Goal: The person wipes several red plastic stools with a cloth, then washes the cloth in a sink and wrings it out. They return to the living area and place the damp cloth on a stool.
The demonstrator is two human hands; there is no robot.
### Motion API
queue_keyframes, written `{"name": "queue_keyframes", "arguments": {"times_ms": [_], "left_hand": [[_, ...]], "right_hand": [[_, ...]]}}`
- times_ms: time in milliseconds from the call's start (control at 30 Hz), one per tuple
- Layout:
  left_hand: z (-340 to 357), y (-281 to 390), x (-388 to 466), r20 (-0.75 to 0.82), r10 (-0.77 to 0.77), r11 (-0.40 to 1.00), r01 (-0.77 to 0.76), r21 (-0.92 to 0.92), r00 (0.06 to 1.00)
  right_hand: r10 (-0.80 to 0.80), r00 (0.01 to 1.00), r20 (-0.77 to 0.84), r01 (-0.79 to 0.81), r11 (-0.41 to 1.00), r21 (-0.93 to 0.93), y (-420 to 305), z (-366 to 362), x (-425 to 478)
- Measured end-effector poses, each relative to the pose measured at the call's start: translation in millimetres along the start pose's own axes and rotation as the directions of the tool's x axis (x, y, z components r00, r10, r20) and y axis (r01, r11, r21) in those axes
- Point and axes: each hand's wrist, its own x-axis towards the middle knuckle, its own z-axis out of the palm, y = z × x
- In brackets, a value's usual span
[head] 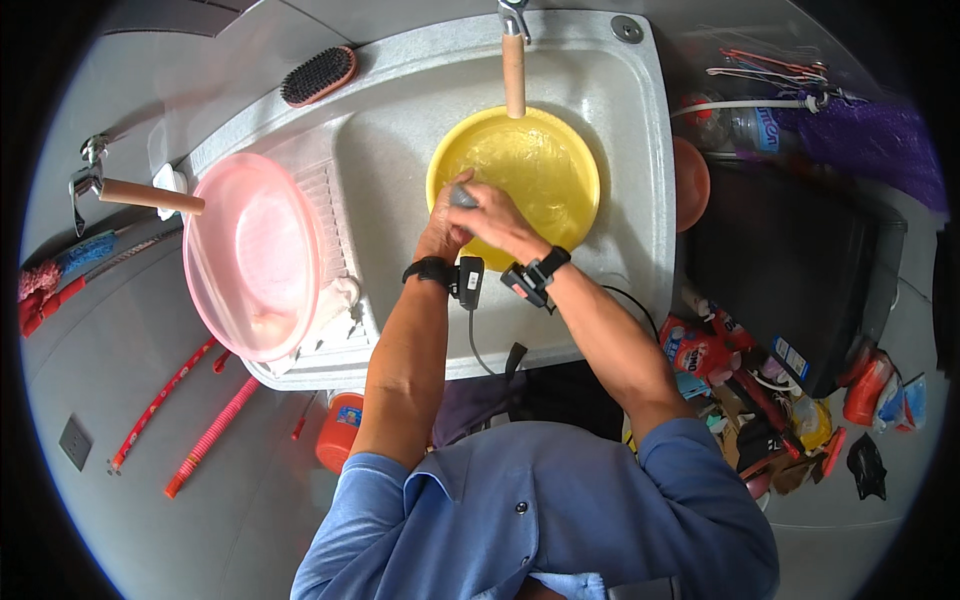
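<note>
Both my hands are together over the near left part of a yellow plastic basin point(581, 150). Clear water covers the basin's bottom. A small grey object point(463, 196) shows between my hands, too blurred and covered to name. The fingers of my right hand point(495, 219) close around it and cross over my left hand point(441, 234). What the left fingers do underneath is partly hidden. The basin stands in a grey speckled sink point(390, 187), below a tap with a tan tube point(514, 75) on its spout.
At left, a pink basin point(262, 255) leans on the sink's ribbed drainboard beside a white cloth point(334, 307). A black-bristled brush point(319, 76) lies on the back rim. A second tap's tan tube point(150, 196) reaches over the pink basin. A large black box point(780, 262) stands at right.
</note>
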Motion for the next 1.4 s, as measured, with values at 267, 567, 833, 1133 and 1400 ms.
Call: {"name": "queue_keyframes", "arguments": {"times_ms": [267, 567, 833, 1133, 1400], "left_hand": [[42, 18, -42, 0.238, 0.183, 0.954, -0.231, 0.194, 0.954], [38, -9, -32, -0.18, 0.0, 0.987, 0.029, 0.156, 0.984], [32, -33, -34, 0.184, 0.597, -0.108, -0.149, 0.983, 0.781], [42, -44, -22, 0.051, 0.243, -0.433, 0.061, 0.899, 0.969], [34, -29, -53, 0.34, 0.284, -0.078, -0.332, 0.94, 0.896]], "right_hand": [[-0.385, 0.887, -0.255, 0.252, 0.866, -0.431, -41, 13, -19], [-0.367, 0.822, -0.437, 0.003, 0.769, -0.64, 16, -18, 20], [-0.202, 0.93, -0.307, -0.208, 0.4, -0.893, 86, -61, 6], [0.016, 0.93, -0.367, -0.327, 0.491, -0.808, 92, -46, -10], [0.492, 0.833, -0.252, -0.342, 0.817, 0.465, 69, -35, 0]]}}
